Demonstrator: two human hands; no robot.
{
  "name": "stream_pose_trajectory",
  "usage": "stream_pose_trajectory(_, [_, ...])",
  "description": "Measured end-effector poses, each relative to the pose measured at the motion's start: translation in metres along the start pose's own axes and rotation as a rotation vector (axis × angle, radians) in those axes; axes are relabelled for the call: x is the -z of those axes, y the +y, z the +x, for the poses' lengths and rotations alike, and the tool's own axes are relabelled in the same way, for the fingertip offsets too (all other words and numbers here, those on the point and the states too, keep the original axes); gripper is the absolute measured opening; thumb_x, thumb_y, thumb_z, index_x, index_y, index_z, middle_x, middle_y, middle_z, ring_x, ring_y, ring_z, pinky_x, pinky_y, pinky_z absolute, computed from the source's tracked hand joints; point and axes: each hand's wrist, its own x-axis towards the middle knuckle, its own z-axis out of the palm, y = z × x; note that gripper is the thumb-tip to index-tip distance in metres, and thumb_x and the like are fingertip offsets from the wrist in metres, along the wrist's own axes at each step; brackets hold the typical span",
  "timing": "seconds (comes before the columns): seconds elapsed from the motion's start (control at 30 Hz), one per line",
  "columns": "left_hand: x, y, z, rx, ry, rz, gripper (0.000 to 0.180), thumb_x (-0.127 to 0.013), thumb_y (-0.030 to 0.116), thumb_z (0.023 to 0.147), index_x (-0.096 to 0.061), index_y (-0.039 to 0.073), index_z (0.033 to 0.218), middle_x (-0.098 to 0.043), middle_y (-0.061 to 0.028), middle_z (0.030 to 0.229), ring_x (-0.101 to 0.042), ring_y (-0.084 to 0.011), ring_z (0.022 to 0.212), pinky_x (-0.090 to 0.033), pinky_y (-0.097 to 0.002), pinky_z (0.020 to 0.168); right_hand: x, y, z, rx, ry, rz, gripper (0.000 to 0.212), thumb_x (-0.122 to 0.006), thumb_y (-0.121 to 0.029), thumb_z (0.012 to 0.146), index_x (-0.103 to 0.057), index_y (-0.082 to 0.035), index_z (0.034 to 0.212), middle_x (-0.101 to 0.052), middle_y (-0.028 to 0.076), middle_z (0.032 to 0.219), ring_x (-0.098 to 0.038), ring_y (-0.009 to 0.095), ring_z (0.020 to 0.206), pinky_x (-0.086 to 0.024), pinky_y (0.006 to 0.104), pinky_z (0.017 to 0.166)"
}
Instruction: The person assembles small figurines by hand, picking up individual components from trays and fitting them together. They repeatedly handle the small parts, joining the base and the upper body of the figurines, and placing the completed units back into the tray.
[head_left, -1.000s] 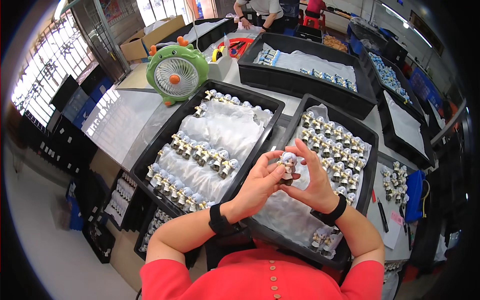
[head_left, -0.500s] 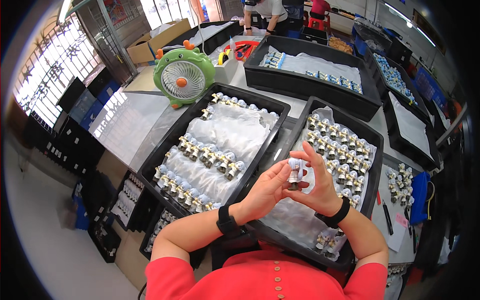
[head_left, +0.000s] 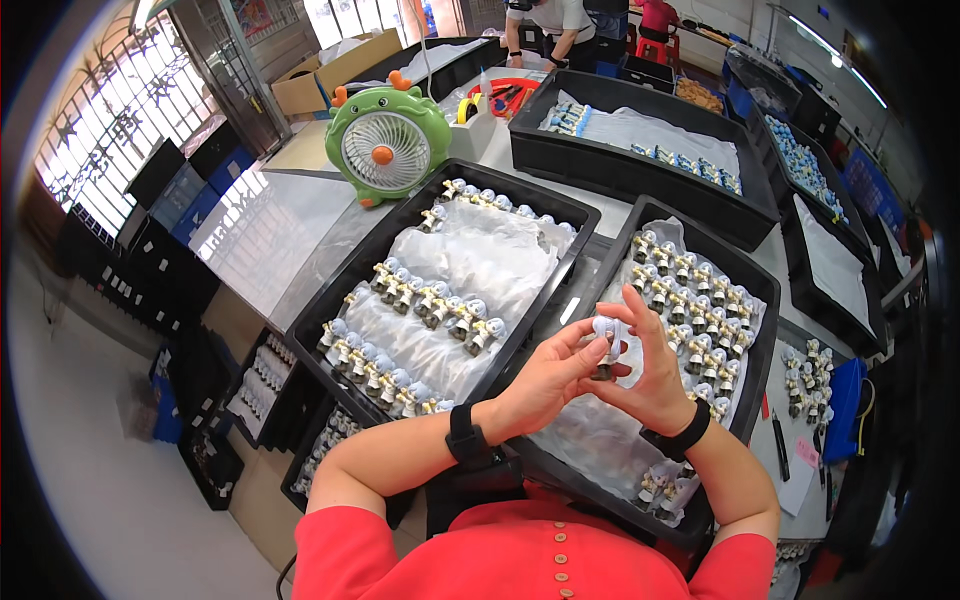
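Between my two hands, over the right-hand tray, I hold one small figurine [head_left: 605, 343] upright, with pale blue hair, a white outfit and a dark base. My left hand [head_left: 548, 382] pinches it from the left, thumb across its front. On the other side my right hand [head_left: 655, 372] is curved around it, fingertips closed at its top and base. The black right tray [head_left: 770, 340], lined with white sheeting, bears rows of similar figurines [head_left: 705, 310]. More rows of figurines [head_left: 432, 300] lie in the black left tray [head_left: 590, 222].
A green animal-shaped fan [head_left: 388, 142] stands behind the left tray. Farther back is a large black tray [head_left: 640, 190] with blue figurines. Loose figurines [head_left: 808, 380], a black pen [head_left: 780, 445] and a blue pouch [head_left: 850, 408] lie at right. Another person [head_left: 550, 25] leans over the far end.
The view has shifted a little, so the trays and fan sit farther right in it. The figurine has turned slightly between my fingers, and both hands still hold it.
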Motion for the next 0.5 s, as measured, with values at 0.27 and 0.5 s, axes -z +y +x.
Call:
stream_pose_trajectory(0.27, [0.0006,0.0003,0.0008,0.01,0.022,0.048,0.043,-0.057,0.025,0.093,-0.042,0.007,0.129,-0.056,-0.0077,0.117,-0.058,-0.0205,0.106,-0.05,-0.0367,0.089,-0.0012,0.0033,-0.0012,0.008,0.001,0.007,0.1,-0.08,-0.005,0.06,-0.025,-0.011,0.144,-0.052,0.013,0.123,-0.051,0.027,0.11,-0.045,0.0359,0.09])
stream_pose_trajectory(0.5, [-0.0001,0.0005,0.0001,-0.003,0.057,0.085,0.048,-0.059,0.012,0.09,-0.038,0.004,0.132,-0.055,-0.0069,0.118,-0.057,-0.0204,0.108,-0.049,-0.0374,0.09,0.0006,0.0019,-0.0001,0.027,-0.004,-0.035,0.097,-0.078,-0.007,0.063,-0.025,-0.01,0.144,-0.052,0.013,0.123,-0.05,0.027,0.111,-0.044,0.0369,0.092])
